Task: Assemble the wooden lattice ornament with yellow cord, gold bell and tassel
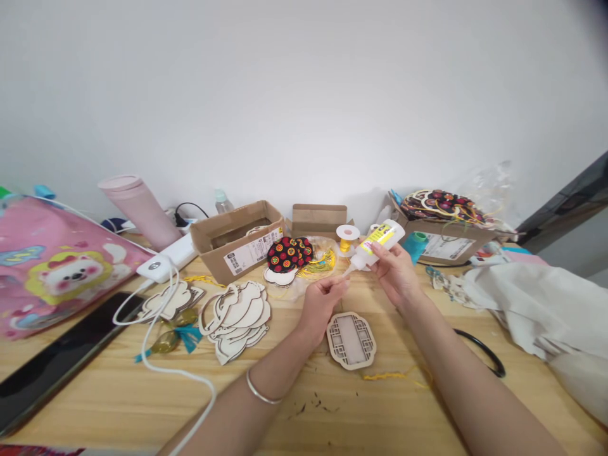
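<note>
Right hand [394, 275]: I am seeing it closed around a white glue bottle [377, 246], holding it tilted with the nozzle [349, 270] pointing down and left.

Left hand [322, 310]: it is hovering just beside the nozzle with its fingers loosely curled. I cannot tell whether it is pinching anything small. A silver bangle [259, 391] is circling the wrist.

Bottle label: a yellow label [376, 239] is wrapping the bottle, but its print is too small for me to read.

Under the hands: one wooden lattice frame [351, 340] is lying flat on the bench [304, 411], near the left hand.

Cutouts: two piles of pale wooden cutouts are resting left of the hands, the larger pile [235, 322] beside the smaller [171, 301].

Boxes: I am counting three cardboard boxes behind the hands. Two are carrying white barcode labels, the left one [251, 251] and the right one [444, 247], both unreadable from here.

Thread: one yellow spool [346, 239] is standing behind the bottle, and one teal cone [415, 246] is leaning beside the right box.

Fabric: one black round piece with red flowers [289, 253] is sitting on a white cutout [279, 276].

Far left: one pink bag [61, 266] is showing a cartoon bear.
</note>
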The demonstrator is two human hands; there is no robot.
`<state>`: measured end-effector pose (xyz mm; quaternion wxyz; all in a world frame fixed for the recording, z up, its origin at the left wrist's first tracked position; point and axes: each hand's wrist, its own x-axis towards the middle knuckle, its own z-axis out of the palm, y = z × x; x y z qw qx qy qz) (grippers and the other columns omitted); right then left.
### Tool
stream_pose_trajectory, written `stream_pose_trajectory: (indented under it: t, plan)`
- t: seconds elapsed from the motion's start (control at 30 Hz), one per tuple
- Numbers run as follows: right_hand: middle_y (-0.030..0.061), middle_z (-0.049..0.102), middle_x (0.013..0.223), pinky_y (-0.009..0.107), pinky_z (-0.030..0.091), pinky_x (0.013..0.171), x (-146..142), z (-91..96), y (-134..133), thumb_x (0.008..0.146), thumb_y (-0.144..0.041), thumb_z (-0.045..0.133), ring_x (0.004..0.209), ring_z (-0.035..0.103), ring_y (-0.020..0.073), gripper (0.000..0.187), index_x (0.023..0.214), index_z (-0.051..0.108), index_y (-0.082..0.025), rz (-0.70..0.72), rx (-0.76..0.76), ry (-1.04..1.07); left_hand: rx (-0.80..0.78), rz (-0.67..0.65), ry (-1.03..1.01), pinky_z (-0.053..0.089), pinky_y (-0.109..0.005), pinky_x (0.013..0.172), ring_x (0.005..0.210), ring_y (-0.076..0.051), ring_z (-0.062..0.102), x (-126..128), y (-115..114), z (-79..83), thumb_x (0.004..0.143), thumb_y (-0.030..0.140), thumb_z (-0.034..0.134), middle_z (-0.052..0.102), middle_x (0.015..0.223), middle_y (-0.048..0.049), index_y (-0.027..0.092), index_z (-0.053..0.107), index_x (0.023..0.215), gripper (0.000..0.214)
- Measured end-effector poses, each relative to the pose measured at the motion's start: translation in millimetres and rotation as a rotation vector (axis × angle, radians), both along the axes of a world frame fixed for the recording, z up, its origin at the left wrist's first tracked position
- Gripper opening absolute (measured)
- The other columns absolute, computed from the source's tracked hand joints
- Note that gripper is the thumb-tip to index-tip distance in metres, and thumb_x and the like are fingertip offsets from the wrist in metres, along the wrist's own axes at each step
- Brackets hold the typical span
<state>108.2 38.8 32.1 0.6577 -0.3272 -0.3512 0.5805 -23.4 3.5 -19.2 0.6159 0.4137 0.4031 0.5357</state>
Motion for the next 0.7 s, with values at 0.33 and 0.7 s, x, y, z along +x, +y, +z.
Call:
stream_pose_trajectory:
  t: [0.33, 0.7]
  plan:
    - [0.0001, 0.068, 0.078, 0.022, 0.052, 0.06, 8, -4.6, -8, 0.058, -0.02, 0.074, 0.069, 0.062, 0.0128, 0.026, 0.081, 0.063, -0.018, -0.095, -0.025, -0.091, 0.046, -0.078, 0.196, 0.013, -0.021, 0.043, 0.043, -0.005, 0.019, -1, -2, 1.5, 0.071, 0.043, 0.055, 0.026, 0.045, 0.0081, 0.007, 0.066, 0.087, 0.041]
    - [0.0002, 0.069, 0.076, 0.018, 0.053, 0.053, 14, -8.1, -24, 0.058, -0.021, 0.072, 0.066, 0.062, 0.0114, 0.02, 0.074, 0.063, -0.017, -0.149, -0.14, 0.085, 0.074, -0.179, 0.164, 0.017, -0.02, 0.044, 0.045, -0.005, 0.022, 0, -7, 6.5, 0.072, 0.045, 0.053, 0.028, 0.047, 0.0069, 0.009, 0.066, 0.089, 0.042]
